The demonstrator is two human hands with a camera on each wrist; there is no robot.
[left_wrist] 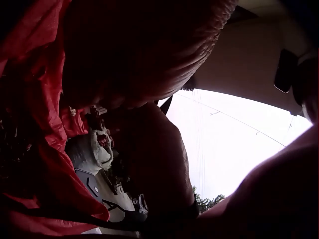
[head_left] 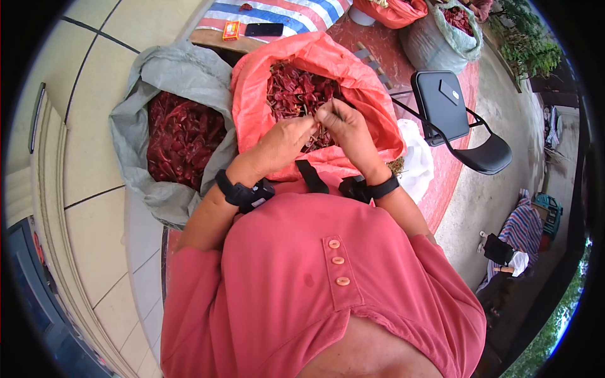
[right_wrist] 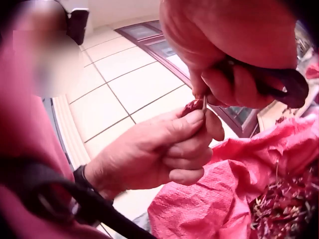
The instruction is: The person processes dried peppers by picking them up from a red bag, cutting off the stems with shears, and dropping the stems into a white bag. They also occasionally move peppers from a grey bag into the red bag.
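Observation:
My left hand [head_left: 288,137] and right hand [head_left: 348,129] meet over an open red woven sack [head_left: 252,75] of dried red chillies [head_left: 305,88]. In the right wrist view, the left thumb and fingers pinch one dried chilli [right_wrist: 192,106]. The right hand grips scissors [right_wrist: 294,88], their dark handle loop showing beside the curled fingers and a thin metal tip right at the chilli. The left wrist view is dark, and the hands' work is hidden there.
A grey sack [head_left: 135,126] of glossy red chillies stands at the left. Behind are a striped cloth [head_left: 302,12], a phone [head_left: 265,29] and a small red-yellow box [head_left: 231,30]. A black folding chair [head_left: 441,107] stands right, with another filled sack [head_left: 435,47] beyond.

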